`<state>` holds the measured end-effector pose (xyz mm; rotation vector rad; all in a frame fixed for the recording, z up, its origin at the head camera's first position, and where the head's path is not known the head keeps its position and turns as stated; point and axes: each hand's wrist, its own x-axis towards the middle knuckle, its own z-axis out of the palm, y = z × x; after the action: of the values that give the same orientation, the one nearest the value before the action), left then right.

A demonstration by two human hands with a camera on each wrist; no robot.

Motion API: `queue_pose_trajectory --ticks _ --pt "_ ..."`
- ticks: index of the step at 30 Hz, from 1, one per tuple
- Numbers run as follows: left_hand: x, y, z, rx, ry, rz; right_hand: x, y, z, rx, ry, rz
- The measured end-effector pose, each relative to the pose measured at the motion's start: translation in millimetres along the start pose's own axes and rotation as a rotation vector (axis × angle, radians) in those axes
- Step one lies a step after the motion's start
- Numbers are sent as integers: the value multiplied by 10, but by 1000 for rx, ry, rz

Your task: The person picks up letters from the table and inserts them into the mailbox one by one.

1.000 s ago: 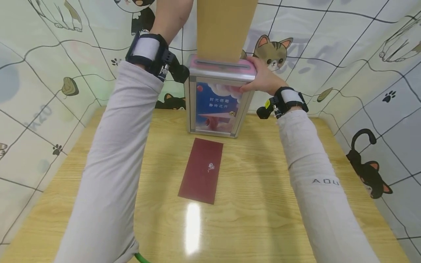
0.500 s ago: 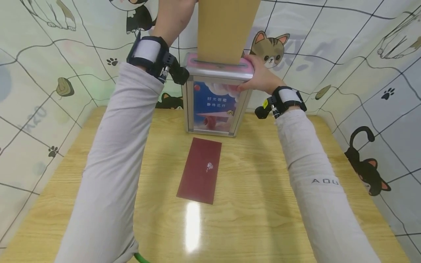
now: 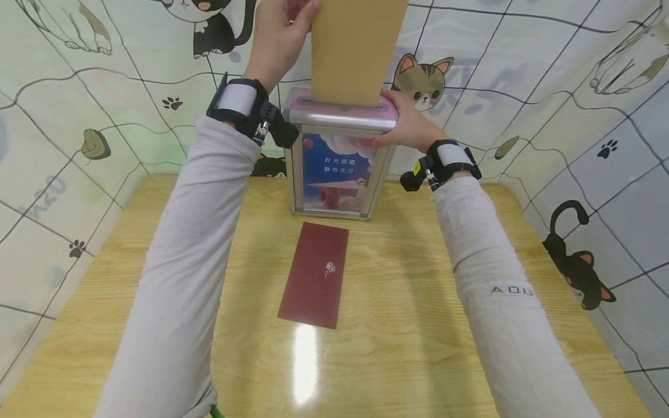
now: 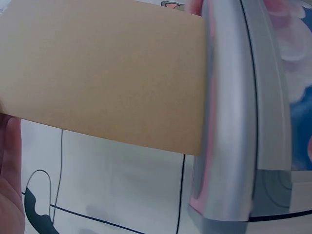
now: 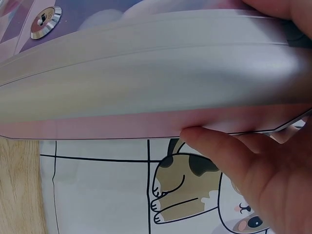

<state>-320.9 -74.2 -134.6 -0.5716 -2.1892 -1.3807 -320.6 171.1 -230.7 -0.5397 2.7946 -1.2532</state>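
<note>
My left hand [image 3: 277,43] pinches a tan kraft-paper envelope [image 3: 355,52] by its left edge, holding it upright. Its lower edge sits in the slot of a pink-topped, silver-framed letter box [image 3: 342,119], whose blue front panel carries white Chinese characters. In the left wrist view the kraft envelope [image 4: 107,73] meets the slot squarely, and part of the left hand [image 4: 9,180] shows at the edge. My right hand [image 3: 413,125] grips the letter box's upper right corner, thumb on the front and fingers behind. The right wrist view shows that hand [image 5: 263,170] against the pink top.
A dark red envelope [image 3: 313,276] with a small white flower lies on the wooden table [image 3: 392,348] in front of the box. Cloth printed with cats [image 3: 423,81] hangs behind and at both sides. A round key lock [image 5: 46,22] is on the box front.
My left hand has come down with the kraft envelope, whose lower edge now lies at the slot. The right hand keeps its grip on the box. The head view has shifted slightly.
</note>
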Motion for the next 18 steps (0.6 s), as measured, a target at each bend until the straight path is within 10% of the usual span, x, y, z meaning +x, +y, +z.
queue_pose_trajectory --ticks 18 --pt "-128 -404 148 -24 -16 -38 -9 4 11 10 -5 -10"
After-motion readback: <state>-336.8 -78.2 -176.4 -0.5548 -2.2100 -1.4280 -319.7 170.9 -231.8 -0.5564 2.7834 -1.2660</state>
